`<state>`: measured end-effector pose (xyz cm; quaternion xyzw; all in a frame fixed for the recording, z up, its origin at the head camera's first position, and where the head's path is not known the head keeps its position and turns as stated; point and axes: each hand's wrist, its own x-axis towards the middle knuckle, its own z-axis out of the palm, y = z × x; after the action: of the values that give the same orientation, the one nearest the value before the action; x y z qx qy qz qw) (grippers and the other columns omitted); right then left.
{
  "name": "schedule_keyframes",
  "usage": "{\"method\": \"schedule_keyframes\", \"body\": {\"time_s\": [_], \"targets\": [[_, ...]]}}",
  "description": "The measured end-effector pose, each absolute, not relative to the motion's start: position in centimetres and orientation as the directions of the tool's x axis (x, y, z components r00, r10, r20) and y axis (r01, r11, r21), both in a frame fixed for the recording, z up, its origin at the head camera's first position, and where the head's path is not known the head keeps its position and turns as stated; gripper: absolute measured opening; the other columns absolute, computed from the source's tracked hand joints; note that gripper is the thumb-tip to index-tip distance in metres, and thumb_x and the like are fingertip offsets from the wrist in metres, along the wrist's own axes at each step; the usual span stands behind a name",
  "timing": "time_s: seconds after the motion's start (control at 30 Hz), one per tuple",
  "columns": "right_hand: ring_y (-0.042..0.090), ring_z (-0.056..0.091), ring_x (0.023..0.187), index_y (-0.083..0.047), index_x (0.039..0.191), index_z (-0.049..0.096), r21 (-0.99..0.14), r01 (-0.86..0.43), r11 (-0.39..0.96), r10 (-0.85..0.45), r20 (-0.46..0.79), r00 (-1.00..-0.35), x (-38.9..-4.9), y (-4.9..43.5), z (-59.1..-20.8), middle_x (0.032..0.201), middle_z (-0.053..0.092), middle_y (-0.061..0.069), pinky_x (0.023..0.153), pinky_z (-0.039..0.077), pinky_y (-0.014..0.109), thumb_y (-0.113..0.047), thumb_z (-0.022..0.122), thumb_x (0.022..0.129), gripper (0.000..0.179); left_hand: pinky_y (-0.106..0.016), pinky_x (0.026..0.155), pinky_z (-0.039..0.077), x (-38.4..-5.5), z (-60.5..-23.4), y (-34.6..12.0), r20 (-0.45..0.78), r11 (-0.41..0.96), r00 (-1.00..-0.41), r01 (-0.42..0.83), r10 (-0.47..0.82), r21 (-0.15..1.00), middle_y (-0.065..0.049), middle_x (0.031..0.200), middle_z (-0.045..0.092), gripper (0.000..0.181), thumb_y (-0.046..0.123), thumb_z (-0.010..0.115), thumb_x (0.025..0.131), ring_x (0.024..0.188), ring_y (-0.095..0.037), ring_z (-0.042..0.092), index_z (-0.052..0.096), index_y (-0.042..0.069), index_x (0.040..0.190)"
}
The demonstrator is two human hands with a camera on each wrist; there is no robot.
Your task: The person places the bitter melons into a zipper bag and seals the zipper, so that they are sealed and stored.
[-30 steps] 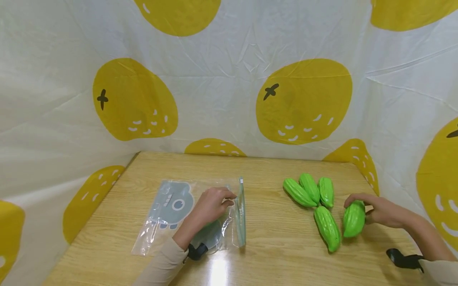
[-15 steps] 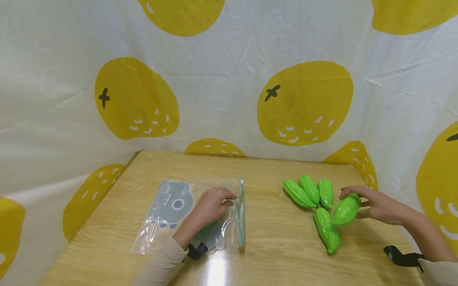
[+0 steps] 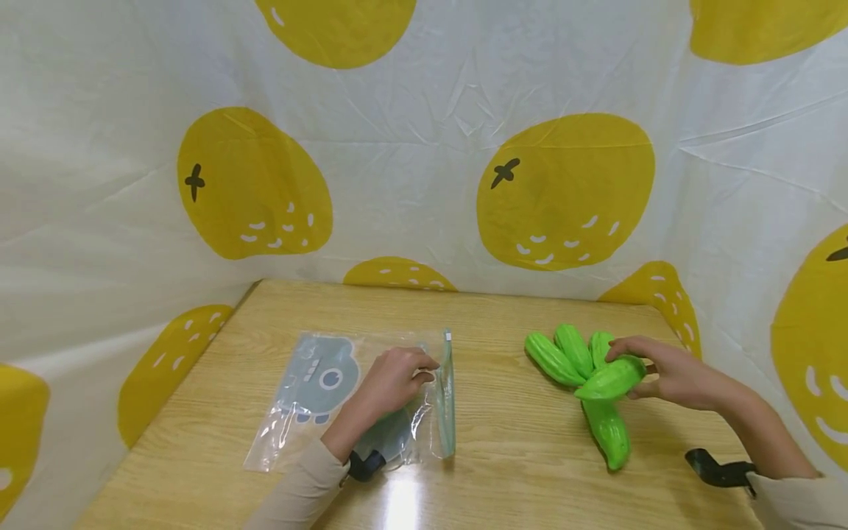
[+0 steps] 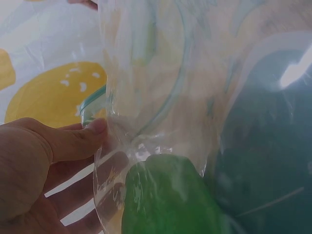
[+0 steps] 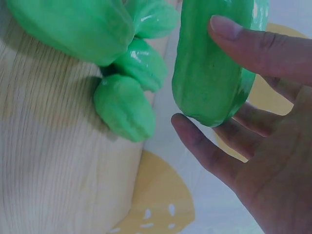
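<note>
My left hand [image 3: 392,381] pinches the rim of a clear zip bag [image 3: 334,408] with a blue-grey one-eyed monster print. The bag's zip edge [image 3: 447,412] stands up on the right, mouth parted. Through the plastic in the left wrist view shows a green melon-like shape [image 4: 168,200]. On the right, my right hand [image 3: 685,375] grips a ridged green bitter melon [image 3: 611,378] between thumb and fingers, raised above the table. Behind and below it lie more bitter melons, one at the front [image 3: 606,436] and several fanned out at the back [image 3: 551,359], partly covered by the held one.
Everything lies on a light wooden table [image 3: 503,456]. A white curtain with yellow fruit prints [image 3: 404,191] hangs along the back and both sides. Bare wood lies between the bag and the bitter melons.
My right hand has carried the bitter melon left, turning it from upright to pointing left over the others. The left hand and the bag stay in place.
</note>
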<state>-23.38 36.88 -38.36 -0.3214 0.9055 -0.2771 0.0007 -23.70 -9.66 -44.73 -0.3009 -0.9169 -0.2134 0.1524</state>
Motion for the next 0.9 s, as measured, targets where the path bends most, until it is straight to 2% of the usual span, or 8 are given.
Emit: {"method": "schedule_keyframes", "body": {"time_s": [0.1, 0.2, 0.3, 0.37, 0.5, 0.7, 0.9], "targets": [[-0.023, 0.039, 0.119, -0.014, 0.119, 0.065, -0.479, -0.586, 0.654, -0.581, 0.178, -0.794, -23.4, 36.1, -38.4, 0.130, 0.054, -0.026, 0.075, 0.057, 0.030, -0.010, 0.090, 0.074, 0.052, -0.037, 0.079, 0.061, -23.7, -44.7, -9.7, 0.397, 0.732, -0.779, 0.610, 0.485, 0.302, 0.003, 0.101, 0.080, 0.017, 0.016, 0.079, 0.090, 0.093, -0.016, 0.075, 0.082, 0.017, 0.107], [-0.016, 0.047, 0.115, -0.013, 0.120, 0.065, -0.482, -0.568, 0.667, -0.574, 0.153, -0.804, -23.2, 35.2, -38.3, 0.131, 0.063, -0.007, 0.075, 0.058, 0.031, -0.013, 0.090, 0.075, 0.051, -0.036, 0.080, 0.062, -23.7, -44.8, -9.7, 0.392, 0.738, -0.782, 0.606, 0.485, 0.298, 0.004, 0.102, 0.080, 0.018, 0.016, 0.079, 0.090, 0.093, -0.015, 0.075, 0.082, 0.017, 0.108], [-0.007, 0.053, 0.114, -0.012, 0.122, 0.064, -0.488, -0.546, 0.681, -0.569, 0.117, -0.814, -23.1, 34.4, -38.1, 0.133, 0.063, 0.015, 0.077, 0.059, 0.037, -0.015, 0.089, 0.079, 0.050, -0.036, 0.080, 0.062, -23.7, -44.9, -9.8, 0.388, 0.740, -0.784, 0.604, 0.484, 0.298, 0.004, 0.102, 0.080, 0.018, 0.016, 0.079, 0.090, 0.094, -0.015, 0.075, 0.082, 0.018, 0.108], [0.000, 0.056, 0.115, -0.013, 0.122, 0.064, -0.489, -0.534, 0.690, -0.562, 0.103, -0.821, -23.1, 33.8, -38.1, 0.134, 0.062, 0.020, 0.078, 0.059, 0.040, -0.018, 0.088, 0.080, 0.049, -0.036, 0.080, 0.062, -23.7, -44.9, -9.8, 0.387, 0.741, -0.787, 0.601, 0.481, 0.300, 0.004, 0.102, 0.080, 0.018, 0.016, 0.079, 0.090, 0.094, -0.015, 0.075, 0.082, 0.018, 0.108], [0.007, 0.060, 0.114, -0.014, 0.123, 0.064, -0.476, -0.528, 0.704, -0.559, 0.087, -0.824, -23.2, 33.0, -38.0, 0.133, 0.064, 0.019, 0.078, 0.059, 0.040, -0.022, 0.087, 0.082, 0.048, -0.036, 0.080, 0.061, -23.7, -44.9, -9.9, 0.387, 0.743, -0.789, 0.598, 0.478, 0.302, 0.004, 0.101, 0.079, 0.017, 0.016, 0.079, 0.090, 0.093, -0.015, 0.075, 0.082, 0.018, 0.107], [-0.002, 0.058, 0.103, -0.019, 0.121, 0.064, -0.433, -0.559, 0.707, -0.571, 0.116, -0.813, -23.3, 32.5, -38.1, 0.117, 0.068, -0.002, 0.076, 0.056, 0.031, -0.024, 0.086, 0.085, 0.042, -0.035, 0.080, 0.061, -23.6, -44.9, -9.8, 0.391, 0.741, -0.785, 0.601, 0.480, 0.298, 0.004, 0.102, 0.080, 0.017, 0.016, 0.079, 0.090, 0.093, -0.015, 0.075, 0.082, 0.017, 0.107], [-0.002, 0.059, 0.101, -0.021, 0.121, 0.063, -0.404, -0.578, 0.709, -0.574, 0.145, -0.806, -23.2, 32.1, -38.3, 0.114, 0.068, -0.007, 0.078, 0.055, 0.029, -0.027, 0.084, 0.086, 0.041, -0.036, 0.081, 0.061, -23.6, -44.8, -9.6, 0.379, 0.741, -0.787, 0.602, 0.486, 0.300, 0.003, 0.103, 0.080, 0.018, 0.016, 0.078, 0.091, 0.094, -0.015, 0.075, 0.082, 0.017, 0.108]]}}
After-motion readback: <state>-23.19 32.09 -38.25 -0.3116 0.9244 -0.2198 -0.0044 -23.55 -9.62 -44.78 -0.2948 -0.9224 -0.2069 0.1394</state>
